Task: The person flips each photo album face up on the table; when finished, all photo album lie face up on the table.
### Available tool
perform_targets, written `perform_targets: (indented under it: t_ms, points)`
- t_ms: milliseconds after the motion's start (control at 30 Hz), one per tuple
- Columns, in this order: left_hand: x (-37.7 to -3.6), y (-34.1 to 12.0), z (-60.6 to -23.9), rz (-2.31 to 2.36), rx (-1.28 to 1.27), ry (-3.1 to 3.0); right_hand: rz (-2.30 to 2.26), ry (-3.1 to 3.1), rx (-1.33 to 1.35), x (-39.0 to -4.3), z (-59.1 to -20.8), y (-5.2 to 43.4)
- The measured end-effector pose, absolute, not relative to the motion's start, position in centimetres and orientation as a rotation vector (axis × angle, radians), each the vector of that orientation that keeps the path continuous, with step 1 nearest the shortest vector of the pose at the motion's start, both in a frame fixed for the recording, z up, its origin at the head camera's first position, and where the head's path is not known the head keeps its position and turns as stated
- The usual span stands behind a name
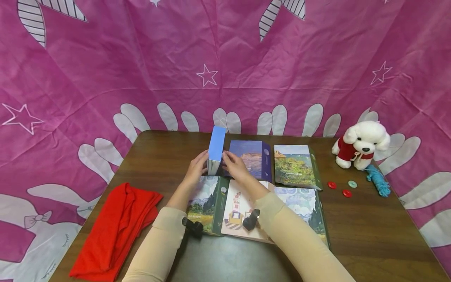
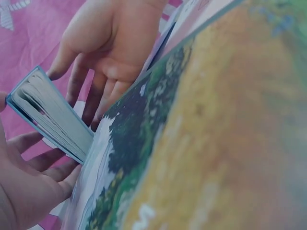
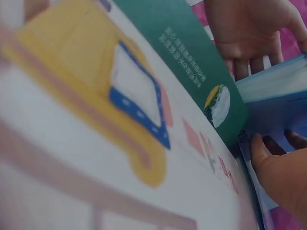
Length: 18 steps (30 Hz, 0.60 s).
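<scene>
A thick photo album (image 1: 216, 143) stands between both hands with its blue spine up and its white page edges toward me. My left hand (image 1: 194, 168) touches its left side, with the thumb at the spine corner. From the right, my right hand (image 1: 237, 166) has its fingertips against the blue cover (image 3: 276, 115). The left wrist view shows the pages (image 2: 55, 117) slightly fanned, and the fingers of both hands are mostly straight. Just in front lie a green album (image 1: 208, 207) with a cypress landscape and a pale album (image 1: 230, 196) with a cartoon armchair.
A purple album (image 1: 246, 156), a garden-picture album (image 1: 295, 168) and another cypress album (image 1: 299, 203) lie to the right. Farther right are a plush dog (image 1: 368, 139), blue yarn (image 1: 378, 181) and several buttons (image 1: 347, 193). Folded red cloth (image 1: 112, 231) lies at left.
</scene>
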<state>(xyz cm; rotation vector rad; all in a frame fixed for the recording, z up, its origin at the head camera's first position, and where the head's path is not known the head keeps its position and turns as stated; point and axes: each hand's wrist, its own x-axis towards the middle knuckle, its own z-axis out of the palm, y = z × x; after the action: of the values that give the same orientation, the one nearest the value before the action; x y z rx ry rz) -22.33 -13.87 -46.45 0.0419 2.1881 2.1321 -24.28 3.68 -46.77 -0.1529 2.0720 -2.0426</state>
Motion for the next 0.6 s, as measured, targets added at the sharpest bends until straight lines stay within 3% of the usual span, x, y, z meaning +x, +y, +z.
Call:
perform_targets:
  t_ms: [433, 600]
  points:
    - [-22.4, -14.9, -46.5, 2.288, 0.132, 2.254, -1.857, 2.343, -0.345, -24.2, -46.9, 2.8]
    - [-22.7, -15.8, -46.7, 2.287, 0.009, 2.254, -1.61, 2.451, -0.41, -23.7, -47.0, 2.6]
